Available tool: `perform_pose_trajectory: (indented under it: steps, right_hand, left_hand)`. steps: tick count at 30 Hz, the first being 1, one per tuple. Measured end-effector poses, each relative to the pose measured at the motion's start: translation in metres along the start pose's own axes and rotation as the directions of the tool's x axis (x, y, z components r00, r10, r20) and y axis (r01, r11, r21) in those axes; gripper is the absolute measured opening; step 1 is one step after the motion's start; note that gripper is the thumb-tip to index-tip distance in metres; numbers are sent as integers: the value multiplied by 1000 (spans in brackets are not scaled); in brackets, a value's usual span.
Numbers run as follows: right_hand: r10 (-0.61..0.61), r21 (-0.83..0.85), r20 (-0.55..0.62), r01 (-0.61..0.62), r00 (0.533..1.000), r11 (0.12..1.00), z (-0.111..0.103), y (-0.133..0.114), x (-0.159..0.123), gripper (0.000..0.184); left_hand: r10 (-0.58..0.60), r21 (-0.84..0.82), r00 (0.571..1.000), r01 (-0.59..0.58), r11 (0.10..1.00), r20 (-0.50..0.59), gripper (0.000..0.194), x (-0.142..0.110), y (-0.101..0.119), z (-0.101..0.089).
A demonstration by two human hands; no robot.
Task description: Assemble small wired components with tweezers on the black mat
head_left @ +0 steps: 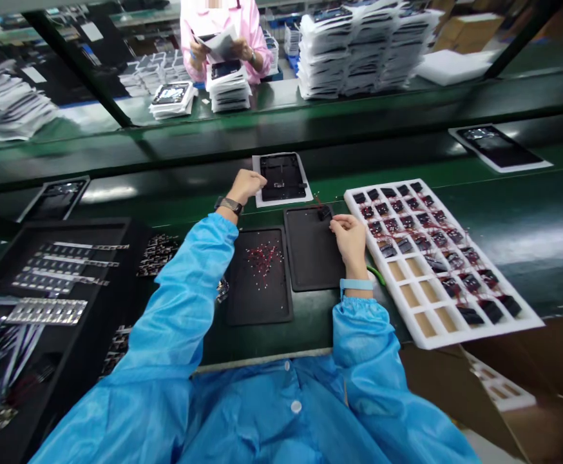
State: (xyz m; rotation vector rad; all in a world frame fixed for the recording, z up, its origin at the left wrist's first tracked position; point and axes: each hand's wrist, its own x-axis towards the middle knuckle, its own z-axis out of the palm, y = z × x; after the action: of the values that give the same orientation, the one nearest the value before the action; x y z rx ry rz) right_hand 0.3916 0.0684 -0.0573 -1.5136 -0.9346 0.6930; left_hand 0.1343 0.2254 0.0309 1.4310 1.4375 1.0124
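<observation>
My left hand (247, 185), fingers curled closed, is at the left edge of an open tablet housing (286, 173) that lies on a white sheet. Whatever may be between those fingers is hidden. With thumb and forefinger my right hand (350, 237) pinches a small black part with red wires (324, 211), above the far right corner of a black tray (312, 258). Left of that tray, a second black tray (257, 306) carries a scatter of tiny red-wired pieces (263, 258).
On the right, a white foam tray (410, 316) holds many wired black parts; several pockets are bare. A black box (112, 258) with metal strips stands left. More tablets (498, 147) lie along the bench. Across it, a person in pink (262, 48) handles sheets beside stacks (324, 58).
</observation>
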Motion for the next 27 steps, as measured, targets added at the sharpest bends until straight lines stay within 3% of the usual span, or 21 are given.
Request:
perform_pose_trajectory:
  steps: [3,5,8,10,12,14,17,20,24,27]
  right_hand:
    - [-66,-209,9,66,998,976,5,1,5,26]
    - [-92,-353,19,92,996,931,10,-3,11,33]
    - [-110,-518,8,98,994,850,21,-11,19,51]
    - [-125,-594,0,100,992,798,28,-14,23,55]
    - [-143,-650,1,109,990,752,34,-13,25,44]
    - [-170,-666,3,129,985,735,37,-9,27,29]
    - [-241,-605,11,199,970,771,37,-4,32,17]
    - [-248,-495,24,227,969,839,36,-3,37,12]
    - [-156,-331,113,185,981,925,34,-6,38,12]
    - [-147,-281,135,180,980,943,30,-10,35,33]
  left_hand:
    - [47,33,998,-48,998,43,10,-21,11,-47]
    - [148,33,988,-149,988,35,4,-53,21,-82]
    - [284,-6,954,-286,958,-95,10,-122,27,-123]
    - [292,-16,925,-304,952,-243,13,-169,20,-138]
    - [233,-9,928,-246,969,-291,16,-209,3,-144]
    - [135,2,960,-139,990,-246,20,-238,-22,-145]
    - [4,79,978,13,997,-210,20,-263,-66,-143]
    - [-47,241,972,104,965,-231,15,-274,-99,-139]
    - [-2,442,985,79,894,-171,18,-282,-112,-128]
    - [58,537,993,6,843,-101,18,-283,-112,-119]
